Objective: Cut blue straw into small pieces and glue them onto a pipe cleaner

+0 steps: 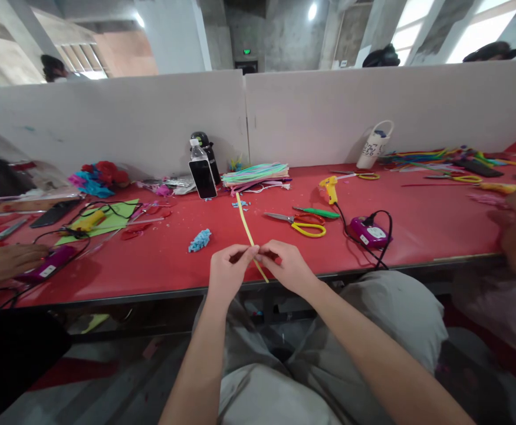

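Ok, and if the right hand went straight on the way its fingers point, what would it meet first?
Probably the left hand, close in front of it at the yellow strip; whether the two hands touch is hard to tell.

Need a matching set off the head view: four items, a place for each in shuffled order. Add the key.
Items
1. Yellow strip
2. Pale blue clump
3. Green-handled tool
4. White tumbler

Places
A. Close beside the scissors
B. At the back, near the pale partition
C. At the fingertips of the left hand and right hand
D. Lying on the red table, on the left hand's side of the strip

Pairs: 1-C, 2-D, 3-A, 4-B
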Demonstrator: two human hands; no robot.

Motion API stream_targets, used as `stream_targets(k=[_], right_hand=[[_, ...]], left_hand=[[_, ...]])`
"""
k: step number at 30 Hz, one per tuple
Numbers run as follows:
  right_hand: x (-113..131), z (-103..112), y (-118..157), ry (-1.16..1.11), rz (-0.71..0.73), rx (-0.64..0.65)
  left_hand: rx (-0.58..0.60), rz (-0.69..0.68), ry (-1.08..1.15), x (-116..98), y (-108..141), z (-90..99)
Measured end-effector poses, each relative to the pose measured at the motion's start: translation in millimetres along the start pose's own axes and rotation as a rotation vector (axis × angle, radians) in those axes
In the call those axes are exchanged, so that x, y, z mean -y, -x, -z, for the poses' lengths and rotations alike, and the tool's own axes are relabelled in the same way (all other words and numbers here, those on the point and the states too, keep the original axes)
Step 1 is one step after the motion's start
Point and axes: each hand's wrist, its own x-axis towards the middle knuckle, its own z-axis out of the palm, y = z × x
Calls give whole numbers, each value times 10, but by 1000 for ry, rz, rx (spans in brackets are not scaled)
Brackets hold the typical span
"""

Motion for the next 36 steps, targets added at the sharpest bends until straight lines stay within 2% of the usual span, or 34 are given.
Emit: stream_targets(k=[9,15,22,25,28,32,36], right_hand=[[-6,-12,9,108,32,49],[-34,-40,15,299,55,-24],[4,-67,21,307,73,-42],[45,-39,22,176,33,-24],[85,-15,28,-91,-74,41],[99,-40,43,-444,-241,106],[76,-98,57,-701,-321,109]], left_hand=[[-38,37,14,12,-5,-31],[-95,18,-34,-14,10,-66],[-118,2,-36,-16,16,-74],[-95,-13,-29,-3,3,-37],[-91,-44,14,27,-8,-4],[-87,-26,210,84,-4,-52],[-109,36,427,123,6,-160]])
